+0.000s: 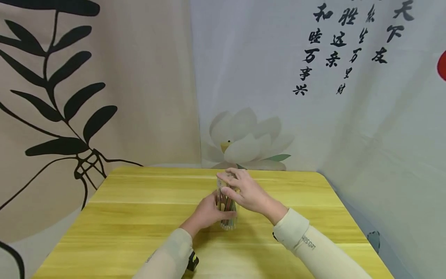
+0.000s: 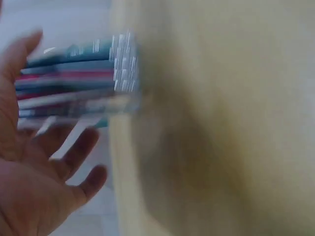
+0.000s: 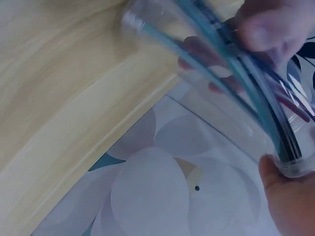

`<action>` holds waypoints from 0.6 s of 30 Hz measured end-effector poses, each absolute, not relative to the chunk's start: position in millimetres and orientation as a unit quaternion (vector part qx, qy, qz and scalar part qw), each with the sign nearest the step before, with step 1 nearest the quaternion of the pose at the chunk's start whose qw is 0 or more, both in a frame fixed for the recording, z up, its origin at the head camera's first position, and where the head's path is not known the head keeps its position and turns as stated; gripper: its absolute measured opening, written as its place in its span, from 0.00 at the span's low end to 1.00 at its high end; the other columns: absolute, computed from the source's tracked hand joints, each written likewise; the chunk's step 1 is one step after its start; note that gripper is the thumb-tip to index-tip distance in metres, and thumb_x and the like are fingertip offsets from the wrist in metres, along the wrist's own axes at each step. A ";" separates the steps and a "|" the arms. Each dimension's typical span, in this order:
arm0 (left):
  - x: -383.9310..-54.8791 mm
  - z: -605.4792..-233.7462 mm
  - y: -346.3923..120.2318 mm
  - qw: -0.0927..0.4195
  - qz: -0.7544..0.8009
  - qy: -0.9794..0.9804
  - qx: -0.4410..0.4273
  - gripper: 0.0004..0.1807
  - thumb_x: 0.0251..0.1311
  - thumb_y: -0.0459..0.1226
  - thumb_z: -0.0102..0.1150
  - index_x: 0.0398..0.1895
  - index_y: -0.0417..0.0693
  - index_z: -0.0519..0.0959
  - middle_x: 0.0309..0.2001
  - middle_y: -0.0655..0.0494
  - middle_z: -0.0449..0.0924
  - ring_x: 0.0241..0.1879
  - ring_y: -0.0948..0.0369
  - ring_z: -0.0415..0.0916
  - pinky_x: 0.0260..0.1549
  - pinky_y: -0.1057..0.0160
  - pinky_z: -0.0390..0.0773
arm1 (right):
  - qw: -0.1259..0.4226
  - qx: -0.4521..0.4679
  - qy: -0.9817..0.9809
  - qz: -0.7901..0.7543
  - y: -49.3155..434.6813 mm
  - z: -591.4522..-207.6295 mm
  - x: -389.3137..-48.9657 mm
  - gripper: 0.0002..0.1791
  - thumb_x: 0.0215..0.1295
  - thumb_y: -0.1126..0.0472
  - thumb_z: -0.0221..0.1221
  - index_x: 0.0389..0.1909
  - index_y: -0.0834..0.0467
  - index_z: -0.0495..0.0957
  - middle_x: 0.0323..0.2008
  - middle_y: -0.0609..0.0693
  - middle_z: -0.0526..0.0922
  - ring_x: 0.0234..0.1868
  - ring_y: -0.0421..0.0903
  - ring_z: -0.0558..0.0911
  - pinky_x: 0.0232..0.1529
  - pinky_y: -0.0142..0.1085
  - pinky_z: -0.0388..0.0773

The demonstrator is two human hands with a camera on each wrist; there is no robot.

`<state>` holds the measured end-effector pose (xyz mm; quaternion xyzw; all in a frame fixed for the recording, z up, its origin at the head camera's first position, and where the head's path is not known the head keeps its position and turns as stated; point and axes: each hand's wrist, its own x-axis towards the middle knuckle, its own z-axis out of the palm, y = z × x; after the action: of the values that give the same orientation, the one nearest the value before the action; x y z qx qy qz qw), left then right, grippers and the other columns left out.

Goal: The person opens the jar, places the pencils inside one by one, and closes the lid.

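Note:
A clear plastic tube container point(image 1: 228, 224) of slim pens stands close over the middle of the table in the head view. My left hand point(image 1: 208, 211) grips its lower half, thumb across the front and fingers behind. At its upper end is my right hand point(image 1: 245, 190), thumb on the near side and fingers over the top. Blurred in the left wrist view, the pens point(image 2: 74, 76) show teal, red and dark colours with clear ends. The right wrist view shows the slanted pens point(image 3: 231, 64) through the clear wall, one container end against my right hand point(image 3: 293, 204).
The wood-grain table point(image 1: 139, 209) runs out to its far edge just beyond my hands. Behind it hangs a cloth backdrop point(image 1: 156, 85) with a plant print, a pale flower and dark lettering. A dark band point(image 1: 192, 260) sits by my left sleeve.

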<state>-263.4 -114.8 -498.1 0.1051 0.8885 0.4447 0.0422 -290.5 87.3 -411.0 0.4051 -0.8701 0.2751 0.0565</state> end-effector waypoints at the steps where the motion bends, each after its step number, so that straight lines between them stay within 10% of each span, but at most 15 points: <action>1: -262.1 -494.7 -114.0 0.033 0.435 0.894 0.104 0.51 0.56 0.66 0.75 0.75 0.49 0.70 0.58 0.51 0.84 0.56 0.49 0.81 0.59 0.41 0.80 | 0.054 0.408 -0.868 0.278 88.0 -411.1 -292.6 0.28 0.84 0.49 0.55 0.79 0.47 0.70 0.79 0.60 0.67 0.76 0.63 0.68 0.66 0.61 0.76; 8: -255.4 -498.6 -98.5 -0.108 0.337 0.933 0.056 0.48 0.54 0.65 0.76 0.70 0.47 0.74 0.55 0.53 0.88 0.54 0.47 0.81 0.67 0.36 0.70 | 0.020 0.419 -0.866 0.273 94.4 -407.3 -300.7 0.28 0.86 0.48 0.51 0.82 0.44 0.66 0.80 0.57 0.66 0.73 0.61 0.72 0.68 0.61 0.75; 18: -249.0 -503.1 -87.6 -0.122 0.314 0.939 0.070 0.44 0.52 0.62 0.80 0.62 0.44 0.75 0.43 0.52 0.88 0.44 0.49 0.84 0.60 0.37 0.76 | 0.116 0.445 -0.867 0.191 87.7 -428.8 -292.9 0.28 0.84 0.49 0.53 0.80 0.46 0.69 0.78 0.59 0.70 0.78 0.60 0.70 0.74 0.59 0.74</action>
<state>-249.0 -87.6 -503.1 0.0695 0.9391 0.3136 -0.1223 -292.9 87.7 -428.8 0.4448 -0.8674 0.1906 0.1165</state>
